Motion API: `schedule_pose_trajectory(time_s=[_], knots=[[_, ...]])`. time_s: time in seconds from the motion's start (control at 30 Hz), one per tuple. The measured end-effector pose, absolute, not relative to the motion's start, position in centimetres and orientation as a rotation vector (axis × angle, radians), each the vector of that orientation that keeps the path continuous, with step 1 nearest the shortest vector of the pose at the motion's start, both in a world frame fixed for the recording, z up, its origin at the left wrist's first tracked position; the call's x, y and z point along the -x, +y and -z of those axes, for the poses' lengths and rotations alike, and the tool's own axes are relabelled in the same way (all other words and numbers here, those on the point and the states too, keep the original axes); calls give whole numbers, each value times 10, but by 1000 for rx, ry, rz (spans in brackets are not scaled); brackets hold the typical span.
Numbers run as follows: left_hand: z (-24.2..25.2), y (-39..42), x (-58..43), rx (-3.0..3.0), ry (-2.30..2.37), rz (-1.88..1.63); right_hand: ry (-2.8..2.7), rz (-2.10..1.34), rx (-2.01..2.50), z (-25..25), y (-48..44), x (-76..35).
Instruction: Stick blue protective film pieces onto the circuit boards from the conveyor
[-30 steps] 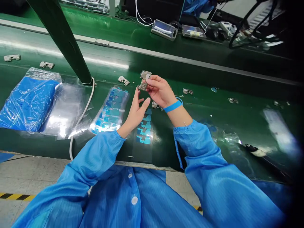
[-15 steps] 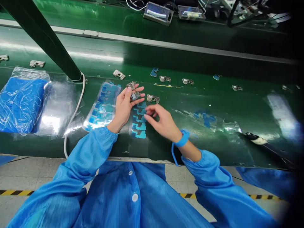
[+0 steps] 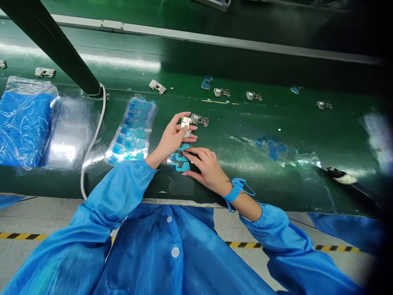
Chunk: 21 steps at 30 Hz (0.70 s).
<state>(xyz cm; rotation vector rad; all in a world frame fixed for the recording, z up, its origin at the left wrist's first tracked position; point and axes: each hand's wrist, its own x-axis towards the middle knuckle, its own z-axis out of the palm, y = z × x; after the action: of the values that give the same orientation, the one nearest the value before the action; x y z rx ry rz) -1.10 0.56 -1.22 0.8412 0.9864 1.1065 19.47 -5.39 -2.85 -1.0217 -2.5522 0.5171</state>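
My left hand (image 3: 175, 133) is closed around a small silvery circuit board (image 3: 185, 123), its thumb lying across the board and its fingers behind. Just beyond those fingertips, another circuit board (image 3: 201, 120) lies on the green bench. Below, a narrow sheet of blue-green die-cut stickers (image 3: 183, 166) lies flat, its upper end partly covered by my left hand. At the sheet's right side is my right hand (image 3: 210, 170), thumb and fingers spread, fingertips on or just above the stickers. No object shows between them. A blue wrist strap (image 3: 235, 192) circles my right wrist.
A larger blue sticker sheet (image 3: 135, 123) lies left of my hands. Farther left are a white cable (image 3: 97, 135), clear plastic film (image 3: 69, 135) and a blue wrapped pack (image 3: 24, 127). Several boards are scattered behind, including a blue-covered one (image 3: 206, 82). A dark green post (image 3: 61, 45) slants across the left.
My left hand has turned and come nearer the loose board, with a silvery board face now showing. My right hand has moved down along the sticker sheet and its fingers have spread. The view has shifted.
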Motion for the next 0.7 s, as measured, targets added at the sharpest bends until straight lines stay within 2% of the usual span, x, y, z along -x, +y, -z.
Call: schedule_pose_trajectory(time_s=[0.2,0.43,0.57,0.7], knots=[[16,7,9,-814,968,-1083,-2551,-304,924,32,-40,-194],[38,14,13,-815,860,-1131,-2556,19,460,12,-14,-194],[35,13,15,-819,833,-1131,-2497,-203,286,-20,-11,-199],[20,10,18,-792,807,-1150,-2046,-482,670,-36,0,-187]])
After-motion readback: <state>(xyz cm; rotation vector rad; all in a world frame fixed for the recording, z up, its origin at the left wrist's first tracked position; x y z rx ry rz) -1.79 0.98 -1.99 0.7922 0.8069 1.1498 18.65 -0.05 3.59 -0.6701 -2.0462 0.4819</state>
